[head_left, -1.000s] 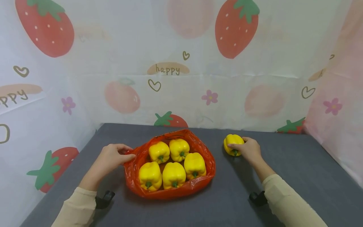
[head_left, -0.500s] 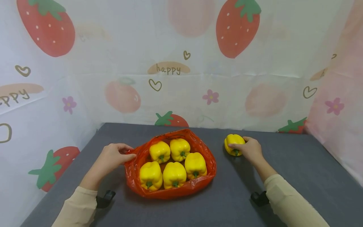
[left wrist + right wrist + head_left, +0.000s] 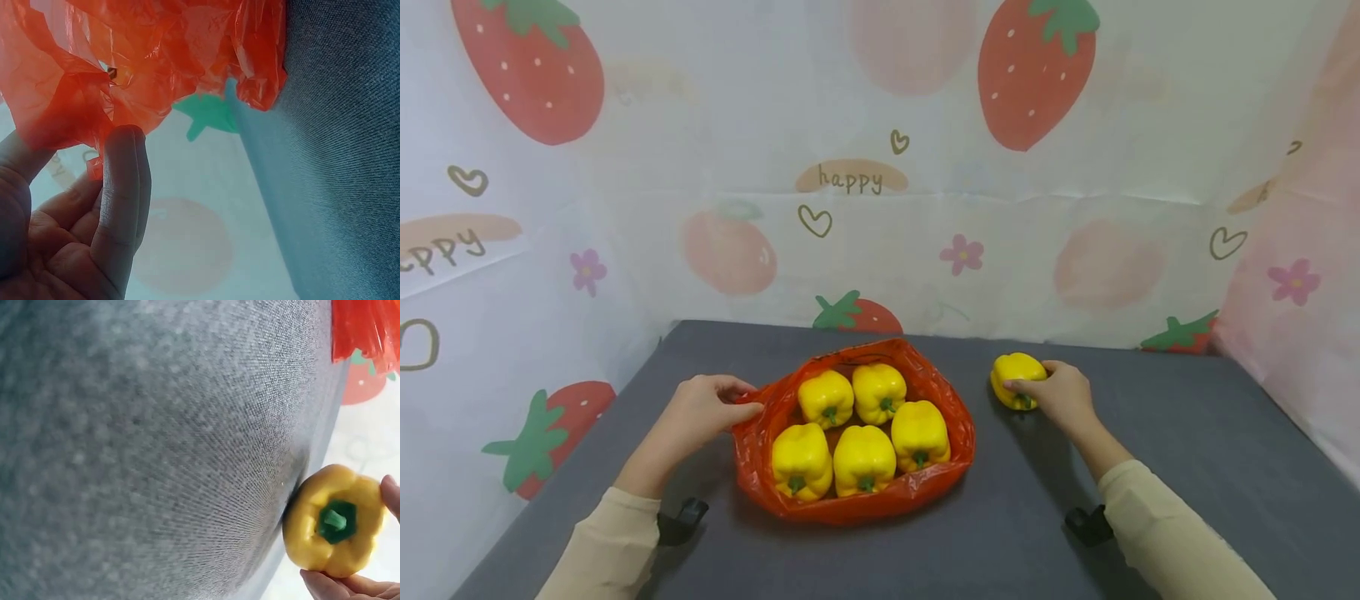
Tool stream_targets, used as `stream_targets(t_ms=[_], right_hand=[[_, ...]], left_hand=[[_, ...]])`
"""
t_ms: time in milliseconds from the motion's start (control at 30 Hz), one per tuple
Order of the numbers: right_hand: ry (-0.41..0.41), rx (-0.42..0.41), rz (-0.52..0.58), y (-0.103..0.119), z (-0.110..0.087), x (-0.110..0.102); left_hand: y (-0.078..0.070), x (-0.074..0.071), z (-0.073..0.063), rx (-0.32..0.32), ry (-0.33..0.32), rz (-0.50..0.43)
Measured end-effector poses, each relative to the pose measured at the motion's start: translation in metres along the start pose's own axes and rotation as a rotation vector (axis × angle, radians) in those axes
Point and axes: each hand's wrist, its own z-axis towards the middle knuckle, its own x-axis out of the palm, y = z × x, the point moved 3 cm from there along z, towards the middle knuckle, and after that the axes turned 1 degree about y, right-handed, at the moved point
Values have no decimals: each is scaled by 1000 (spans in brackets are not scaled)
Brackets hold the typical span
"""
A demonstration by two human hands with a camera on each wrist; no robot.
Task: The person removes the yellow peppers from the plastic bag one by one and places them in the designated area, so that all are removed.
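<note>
My left hand pinches the left rim of a red plastic bag and holds its mouth wide. Several yellow bell peppers lie inside, most with their green stems toward me. In the left wrist view the thin red film of the bag runs between thumb and fingers. To the right of the bag, my right hand grips another yellow bell pepper by its side, thumb in front. The right wrist view shows that pepper low at the grey cloth, its green stem facing the camera.
A dark grey cloth covers the table. Behind it hangs a white curtain printed with strawberries, hearts and flowers, which also closes off the left and right sides. Black straps sit at both wrists.
Both hands keep their grip on the bag rim and the pepper, with hardly any motion. The whole head view has shifted slightly.
</note>
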Motion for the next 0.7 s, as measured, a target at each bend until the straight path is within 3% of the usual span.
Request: stream_targets(t_ms=[367, 700], right_hand=[[-87, 30, 0, -1, -1, 1], [-101, 40, -2, 2, -4, 2]], left_hand=[[1, 1, 1, -3, 8, -5], [1, 0, 1, 10, 5, 7]])
